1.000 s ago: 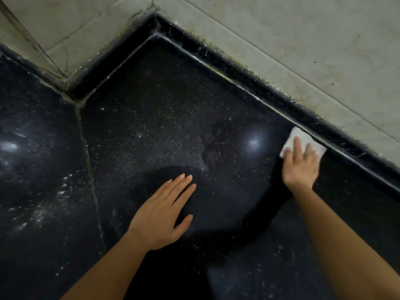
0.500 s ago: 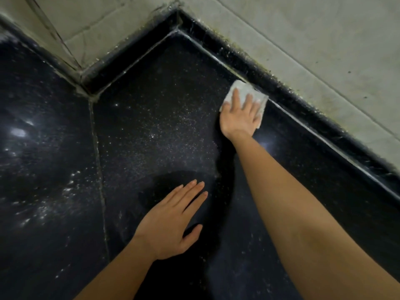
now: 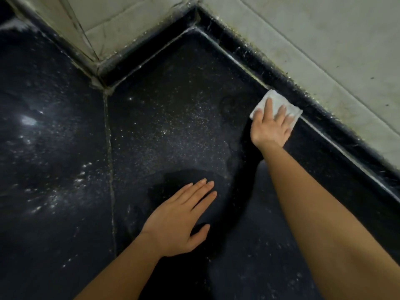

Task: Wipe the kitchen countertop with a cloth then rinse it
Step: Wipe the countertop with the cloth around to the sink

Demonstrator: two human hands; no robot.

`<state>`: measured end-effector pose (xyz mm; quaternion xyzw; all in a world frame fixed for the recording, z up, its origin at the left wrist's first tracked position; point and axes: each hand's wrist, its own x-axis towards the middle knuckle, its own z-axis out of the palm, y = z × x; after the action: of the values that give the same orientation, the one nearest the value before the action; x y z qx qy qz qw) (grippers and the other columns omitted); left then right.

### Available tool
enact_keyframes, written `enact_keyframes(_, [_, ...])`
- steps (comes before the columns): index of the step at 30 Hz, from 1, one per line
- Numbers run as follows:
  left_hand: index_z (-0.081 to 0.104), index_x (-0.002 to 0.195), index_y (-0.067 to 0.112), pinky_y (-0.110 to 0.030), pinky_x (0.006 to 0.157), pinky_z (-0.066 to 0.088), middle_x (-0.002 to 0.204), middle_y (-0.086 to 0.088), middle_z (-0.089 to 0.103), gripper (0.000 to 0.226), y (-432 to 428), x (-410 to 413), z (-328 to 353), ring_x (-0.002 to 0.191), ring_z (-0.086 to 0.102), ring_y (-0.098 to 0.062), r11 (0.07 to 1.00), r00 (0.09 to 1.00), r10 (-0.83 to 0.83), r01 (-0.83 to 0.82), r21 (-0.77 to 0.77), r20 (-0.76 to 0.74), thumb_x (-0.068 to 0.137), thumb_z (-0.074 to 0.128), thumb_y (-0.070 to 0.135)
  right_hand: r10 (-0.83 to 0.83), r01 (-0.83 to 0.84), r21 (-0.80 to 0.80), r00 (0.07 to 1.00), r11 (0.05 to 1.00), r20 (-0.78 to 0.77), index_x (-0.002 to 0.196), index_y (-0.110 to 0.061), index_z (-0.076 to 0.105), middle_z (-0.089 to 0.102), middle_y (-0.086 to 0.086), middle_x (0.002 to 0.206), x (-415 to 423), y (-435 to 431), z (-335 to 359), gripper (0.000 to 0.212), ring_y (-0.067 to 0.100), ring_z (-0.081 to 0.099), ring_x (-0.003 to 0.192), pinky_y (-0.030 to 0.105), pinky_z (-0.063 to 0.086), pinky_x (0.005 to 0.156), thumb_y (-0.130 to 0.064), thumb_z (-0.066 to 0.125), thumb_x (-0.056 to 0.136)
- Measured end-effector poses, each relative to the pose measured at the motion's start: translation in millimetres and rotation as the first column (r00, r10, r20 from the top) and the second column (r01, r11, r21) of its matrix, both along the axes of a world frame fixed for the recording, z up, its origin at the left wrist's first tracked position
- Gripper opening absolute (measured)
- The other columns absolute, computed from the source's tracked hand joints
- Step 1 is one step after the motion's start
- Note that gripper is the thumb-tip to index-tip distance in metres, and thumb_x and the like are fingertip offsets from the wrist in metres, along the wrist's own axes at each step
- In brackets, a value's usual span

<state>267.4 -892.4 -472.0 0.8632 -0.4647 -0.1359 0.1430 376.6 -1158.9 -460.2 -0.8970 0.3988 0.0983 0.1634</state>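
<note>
The black speckled countertop (image 3: 173,131) fills the view, with a pale dusty film across its middle. A folded white cloth (image 3: 263,102) lies flat on it, tight against the raised black back edge (image 3: 281,76). My right hand (image 3: 270,128) presses down on the cloth with its fingers spread, covering the cloth's near half. My left hand (image 3: 179,217) rests palm down on the bare counter nearer to me, fingers together, with nothing in it.
Pale tiled walls (image 3: 313,40) meet in a corner (image 3: 195,11) at the top. A grout seam (image 3: 109,169) runs down the counter on the left. White specks and light glare (image 3: 28,121) lie on the left slab.
My right hand swept the cloth left along the back edge toward the corner, then came back slightly to the right. My left hand stayed flat in place.
</note>
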Motion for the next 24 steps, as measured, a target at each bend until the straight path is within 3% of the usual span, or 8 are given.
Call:
enact_keyframes(2, [0.033, 0.147, 0.013, -0.035, 0.115, 0.014, 0.156, -0.005, 0.022, 0.069, 0, 0, 0, 0.146, 0.011, -0.017, 1.000, 1.000, 0.006, -0.006, -0.005, -0.001, 0.090, 0.042, 0.050, 0.034, -0.034, 0.018, 0.999, 0.999, -0.009, 0.152, -0.040, 0.001, -0.010, 0.002, 0.161, 26, 17, 1, 0.053, 0.028, -0.015, 0.147, 0.045, -0.008, 0.117, -0.047, 0.015, 0.102])
enact_keyframes(7, [0.034, 0.146, 0.012, -0.035, 0.115, 0.016, 0.156, -0.005, 0.024, 0.069, 0, -1, -1, 0.146, 0.014, -0.018, 1.000, 1.000, 0.013, -0.013, -0.023, 0.009, 0.089, 0.043, 0.049, 0.332, -0.333, 0.056, 0.943, 0.941, 0.017, 0.152, -0.039, 0.000, -0.012, 0.003, 0.161, 64, 66, 1, 0.054, 0.028, -0.017, 0.146, 0.044, -0.010, 0.117, -0.048, 0.015, 0.101])
enact_keyframes(13, [0.032, 0.147, 0.013, -0.035, 0.115, 0.014, 0.157, -0.004, 0.021, 0.069, 1, -2, -2, 0.146, 0.011, -0.017, 1.000, 1.000, 0.011, -0.011, -0.013, 0.013, 0.090, 0.042, 0.050, 0.695, -0.696, 0.074, 0.718, 0.714, 0.046, 0.150, -0.048, 0.007, -0.005, -0.004, 0.162, 47, 65, 4, 0.050, 0.018, -0.014, 0.147, 0.038, -0.006, 0.118, -0.050, 0.019, 0.101])
enact_keyframes(15, [0.032, 0.147, 0.013, -0.035, 0.115, 0.014, 0.157, -0.004, 0.021, 0.068, 1, -1, -3, 0.146, 0.011, -0.017, 1.000, 1.000, 0.016, -0.016, -0.022, 0.017, 0.090, 0.041, 0.050, 0.654, -0.653, 0.035, 0.757, 0.756, 0.000, 0.150, -0.046, 0.008, -0.004, -0.003, 0.162, 42, 39, 4, 0.050, 0.017, -0.010, 0.148, 0.035, -0.005, 0.118, -0.050, 0.019, 0.101])
enact_keyframes(18, [0.032, 0.147, 0.014, -0.035, 0.115, 0.015, 0.157, -0.003, 0.021, 0.068, 1, -2, -5, 0.146, 0.011, -0.017, 0.999, 1.000, 0.016, -0.015, -0.039, 0.024, 0.090, 0.042, 0.050, 0.429, -0.429, -0.009, 0.903, 0.903, -0.028, 0.151, -0.044, 0.006, -0.004, -0.001, 0.162, 27, 5, 3, 0.052, 0.020, -0.008, 0.148, 0.037, -0.003, 0.118, -0.052, 0.017, 0.101])
enact_keyframes(24, [0.035, 0.146, 0.012, -0.035, 0.115, 0.014, 0.155, -0.004, 0.026, 0.063, 1, -2, -6, 0.145, 0.015, -0.016, 0.997, 0.999, 0.020, -0.017, -0.073, 0.042, 0.092, 0.041, 0.044, 0.288, -0.288, 0.002, 0.958, 0.958, -0.002, 0.151, -0.044, 0.003, -0.007, -0.002, 0.162, -20, 9, 4, 0.053, 0.020, -0.012, 0.147, 0.038, -0.004, 0.117, -0.052, 0.016, 0.101])
